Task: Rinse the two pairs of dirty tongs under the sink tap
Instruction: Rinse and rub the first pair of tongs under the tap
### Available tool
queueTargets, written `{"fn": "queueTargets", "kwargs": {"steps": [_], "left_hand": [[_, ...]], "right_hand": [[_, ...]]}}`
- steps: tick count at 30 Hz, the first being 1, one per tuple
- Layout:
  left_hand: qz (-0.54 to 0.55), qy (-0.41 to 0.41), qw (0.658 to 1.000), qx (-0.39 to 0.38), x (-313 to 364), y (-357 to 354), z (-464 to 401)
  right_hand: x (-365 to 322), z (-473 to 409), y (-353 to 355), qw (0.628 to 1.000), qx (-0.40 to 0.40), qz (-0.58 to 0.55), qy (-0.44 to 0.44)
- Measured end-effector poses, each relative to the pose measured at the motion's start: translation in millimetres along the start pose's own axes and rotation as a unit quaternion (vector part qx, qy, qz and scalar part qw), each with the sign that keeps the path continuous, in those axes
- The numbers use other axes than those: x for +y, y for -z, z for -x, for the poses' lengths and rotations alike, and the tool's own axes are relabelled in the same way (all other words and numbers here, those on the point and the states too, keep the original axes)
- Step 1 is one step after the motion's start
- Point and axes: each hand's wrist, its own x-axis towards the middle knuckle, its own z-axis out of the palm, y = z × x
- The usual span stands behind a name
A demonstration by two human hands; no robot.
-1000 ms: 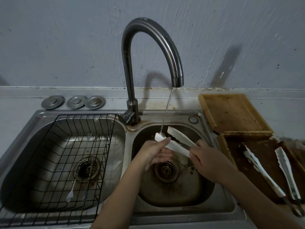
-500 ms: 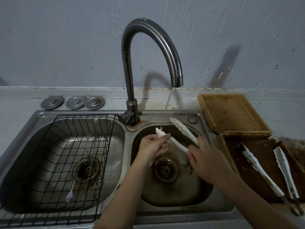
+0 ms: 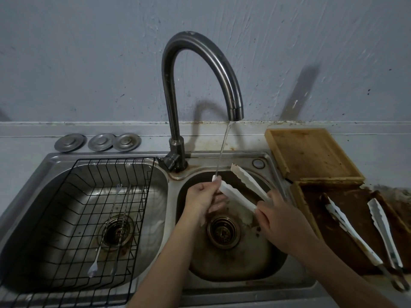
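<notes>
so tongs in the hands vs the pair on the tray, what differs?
The held tongs are over the right basin; the other tongs lie on the dark tray beside the sink.
The held tongs are gripped by the right hand and touched at one tip by the left hand; the other tongs are untouched.
The held tongs sit under the water stream; the other tongs are away from it.
Both are white with scalloped arms, spread open.

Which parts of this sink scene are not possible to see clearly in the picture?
Head view only:
- Handle end of the held tongs: covered by the right hand.
- Tip of their lower arm: wrapped by the left hand.
- Dirt left on them: too small to tell.
- Second tongs on the dark tray: joint near the right edge, distorted.
- Wire rack: front cut by the bottom edge.
</notes>
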Motion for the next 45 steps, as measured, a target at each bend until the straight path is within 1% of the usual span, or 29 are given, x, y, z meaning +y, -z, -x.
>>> {"fn": "queueTargets", "kwargs": {"steps": [2, 4, 7, 9, 12, 15, 20, 25, 32, 34, 36, 37, 39, 41, 45], "left_hand": [[0.017, -0.024, 1.0, -0.005, 1.6, 0.0, -1.5], [0.014, -0.036, 0.999, -0.013, 4.6, 0.9, -2.5], [-0.018, -0.037, 0.999, -0.031, 11.7, 3.5, -1.0], [-0.021, -0.036, 0.999, -0.03, 16.0, 4.2, 1.0], [-0.024, -0.036, 0.998, -0.038, 20.1, 4.0, 4.0], [-0.053, -0.025, 0.997, -0.046, 22.4, 5.1, 5.4], [-0.053, -0.026, 0.998, -0.014, 23.7, 8.5, 2.9], [-0.046, -0.044, 0.998, -0.008, 21.4, 4.3, 3.1], [-0.077, -0.068, 0.994, 0.044, 6.6, -8.0, 7.8], [-0.016, -0.069, 0.997, 0.025, 6.9, -4.8, 6.3], [0.052, -0.064, 0.997, 0.005, 8.8, -0.3, 3.2], [0.066, -0.063, 0.996, 0.005, 10.1, 2.0, 1.0], [0.068, -0.071, 0.995, 0.01, 11.5, 4.6, -2.1], [0.06, -0.081, 0.995, 0.01, 12.7, 5.5, -2.8], [0.048, -0.075, 0.996, 0.0, 14.2, 6.6, -4.7]], "right_hand": [[3.4, 0.6, 0.3, 0.997, 0.0, -0.083, -0.007], [8.7, 0.4, 1.6, 0.99, -0.011, -0.139, -0.001], [16.8, -1.9, 5.1, 0.982, -0.037, -0.187, 0.005], [19.3, -4.0, 6.5, 0.98, -0.042, -0.194, 0.01], [19.7, -6.4, 6.1, 0.984, -0.032, -0.173, 0.015], [19.0, -7.2, 5.2, 0.993, -0.015, -0.112, 0.03], [16.9, -6.4, 5.0, 0.998, 0.031, -0.013, 0.059], [14.8, -6.2, 9.2, 0.997, 0.048, 0.015, 0.064], [6.4, -10.4, 12.5, 0.996, 0.054, 0.019, 0.063], [6.5, -11.3, 12.3, 0.996, 0.062, -0.014, 0.055], [7.1, -12.9, 13.0, 0.993, 0.082, -0.076, 0.031], [7.2, -13.9, 13.4, 0.99, 0.086, -0.109, 0.016], [6.6, -16.0, 15.0, 0.982, 0.084, -0.169, -0.004], [5.9, -16.8, 16.3, 0.97, 0.099, -0.22, -0.007], [5.7, -13.8, 15.5, 0.959, 0.144, -0.244, -0.005]]}}
